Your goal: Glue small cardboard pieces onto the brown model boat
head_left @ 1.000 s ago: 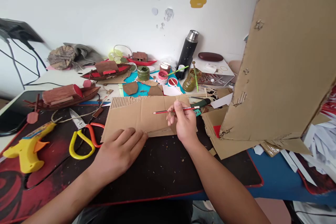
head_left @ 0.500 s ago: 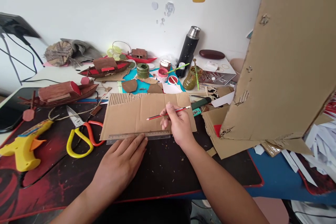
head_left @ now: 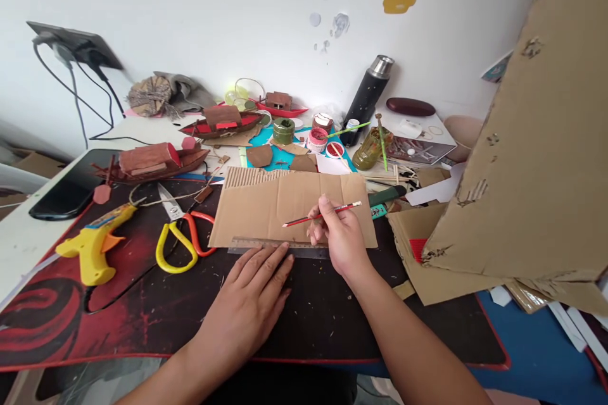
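Observation:
My left hand (head_left: 249, 304) lies flat with fingers stretched, the fingertips pressing on a clear ruler (head_left: 251, 245). That ruler lies along the near edge of a brown cardboard sheet (head_left: 251, 215), whose far left corner is torn to bare corrugation. Between the fingers of my right hand (head_left: 346, 240), a red and black pencil (head_left: 304, 220) is held slantwise above the sheet, its tip pointing left. The right hand covers the ruler's right end in part. Left of the sheet rest scissors (head_left: 177, 240) with one yellow and one red handle, blades apart.
A yellow glue gun (head_left: 97, 243) lies at left beside a phone (head_left: 71, 186). Brown model boats (head_left: 147, 161), paint jars (head_left: 284, 131) and a black flask (head_left: 368, 98) stand behind. A tall cardboard panel (head_left: 536, 139) rises at right.
The view has swung left, so everything appears farther right. The ruler sits slightly more to the right along the cardboard edge. The pencil stays in my right hand above the sheet.

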A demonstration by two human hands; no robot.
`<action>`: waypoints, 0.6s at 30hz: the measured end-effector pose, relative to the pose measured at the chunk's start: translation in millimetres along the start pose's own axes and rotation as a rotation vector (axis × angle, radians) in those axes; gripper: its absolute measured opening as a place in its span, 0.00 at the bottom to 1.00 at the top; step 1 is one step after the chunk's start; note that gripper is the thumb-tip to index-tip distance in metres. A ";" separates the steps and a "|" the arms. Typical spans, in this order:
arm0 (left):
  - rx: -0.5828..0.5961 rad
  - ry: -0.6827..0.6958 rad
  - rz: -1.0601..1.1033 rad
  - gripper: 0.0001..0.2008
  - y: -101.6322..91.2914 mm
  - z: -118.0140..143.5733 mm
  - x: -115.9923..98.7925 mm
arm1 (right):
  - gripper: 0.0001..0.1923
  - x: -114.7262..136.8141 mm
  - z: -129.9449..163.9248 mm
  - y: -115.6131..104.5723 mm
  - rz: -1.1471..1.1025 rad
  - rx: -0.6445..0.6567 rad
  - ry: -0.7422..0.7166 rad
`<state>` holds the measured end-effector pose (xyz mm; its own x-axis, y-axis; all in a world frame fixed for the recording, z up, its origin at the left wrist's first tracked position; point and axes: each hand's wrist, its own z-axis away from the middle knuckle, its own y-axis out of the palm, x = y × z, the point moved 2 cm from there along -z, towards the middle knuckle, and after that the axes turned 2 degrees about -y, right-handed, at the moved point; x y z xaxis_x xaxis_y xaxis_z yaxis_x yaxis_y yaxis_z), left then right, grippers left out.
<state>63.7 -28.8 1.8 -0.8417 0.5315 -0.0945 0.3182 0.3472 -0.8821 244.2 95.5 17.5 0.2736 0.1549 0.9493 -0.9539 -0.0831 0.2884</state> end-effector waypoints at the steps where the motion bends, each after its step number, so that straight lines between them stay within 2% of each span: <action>1: -0.004 0.011 0.008 0.19 -3.1 1.3 2.6 | 0.37 -0.3 -0.4 0.0 0.002 -0.002 0.003; 8: -0.065 -0.055 -0.032 0.16 -27.1 20.1 35.9 | 0.37 0.3 -0.8 -0.3 0.006 -0.007 0.025; 12: -0.053 -0.045 -0.106 0.16 -25.0 27.9 45.8 | 0.34 0.4 0.2 0.1 0.003 -0.006 0.014; 18: -0.056 -0.010 -0.133 0.17 -18.1 30.6 41.6 | 0.34 2.3 0.5 -0.6 0.039 -0.029 -0.029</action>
<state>9.6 -36.6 -0.3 -0.8822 0.4705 0.0166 0.2272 0.4564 -0.8603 245.4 95.4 19.6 0.2394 0.1234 0.9630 -0.9669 -0.0596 0.2480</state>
